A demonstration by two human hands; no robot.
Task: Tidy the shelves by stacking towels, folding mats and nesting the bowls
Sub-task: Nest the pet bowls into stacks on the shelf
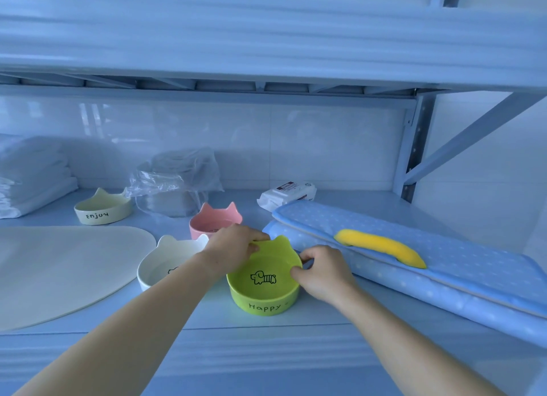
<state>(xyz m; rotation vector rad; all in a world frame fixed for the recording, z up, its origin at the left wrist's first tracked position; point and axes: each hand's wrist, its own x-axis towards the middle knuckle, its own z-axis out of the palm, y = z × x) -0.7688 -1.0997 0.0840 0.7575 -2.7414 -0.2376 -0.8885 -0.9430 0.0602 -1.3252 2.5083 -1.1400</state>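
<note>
A green bowl (263, 289) with cat ears, a dog drawing inside and "Happy" on its side stands near the shelf's front edge. My left hand (233, 247) pinches its far left rim by an ear. My right hand (322, 272) pinches the right rim. A white bowl (165, 265) sits just to the left, partly hidden by my left forearm. Behind stands a pink bowl (214, 219), and a cream bowl (102, 209) marked "Enjoy" is further back left. A cream mat (65, 265) lies flat at left. A folded blue dotted mat (429, 265) lies at right.
White folded towels (32, 176) are stacked at the back left. A clear plastic bag with grey items (177, 185) stands at the back middle. A wipes pack (288, 192) lies behind the blue mat. A yellow banana-shaped cushion (381, 247) is on that mat. An upper shelf (266, 40) hangs overhead.
</note>
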